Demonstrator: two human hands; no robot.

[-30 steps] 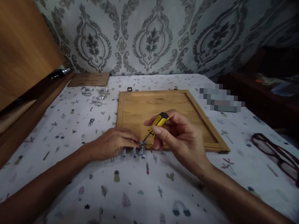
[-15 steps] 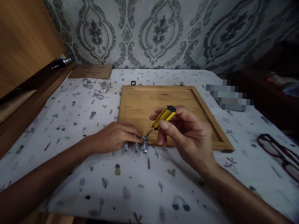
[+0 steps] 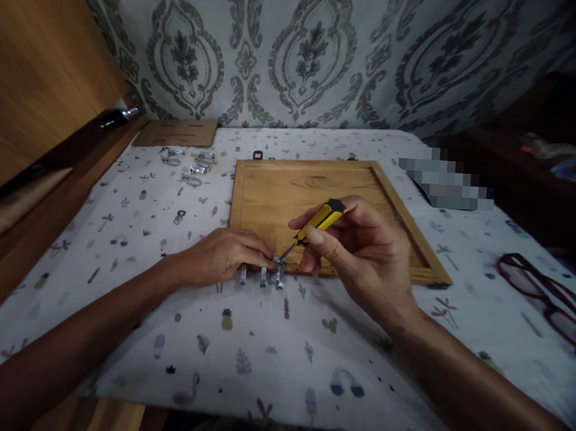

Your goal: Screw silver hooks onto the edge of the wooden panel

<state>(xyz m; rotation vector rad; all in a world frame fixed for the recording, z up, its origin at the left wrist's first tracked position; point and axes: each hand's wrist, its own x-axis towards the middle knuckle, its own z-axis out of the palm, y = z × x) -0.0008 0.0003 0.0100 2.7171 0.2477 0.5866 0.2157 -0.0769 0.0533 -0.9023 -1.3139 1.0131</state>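
Observation:
Between the thumb and fingers of my right hand [image 3: 371,246] is a small screwdriver [image 3: 323,221] with a yellow and black handle, held at a slant. Its tip meets the base of the rightmost metal hook [image 3: 279,280] on the near edge of a framed wooden board [image 3: 313,197]. My left hand [image 3: 222,254] rests on the board's near left corner, fingers together, its fingertips pressed against that hook's base. Two more metal hooks [image 3: 263,277] stick out from the same edge, below the left fingers. The screw itself is too small to make out.
Loose metal hooks [image 3: 193,167] lie at the back left, near a brown cardboard piece [image 3: 176,132]. A small dark metal piece [image 3: 179,217] sits left of the board. Eyeglasses [image 3: 546,303] and a blurred grey item [image 3: 443,181] are at the right. A patterned cloth [image 3: 242,395] covers the table.
The whole view has shifted slightly. The screwdriver handle has turned a little in my right hand, its tip staying at the same hook. My left hand keeps its place.

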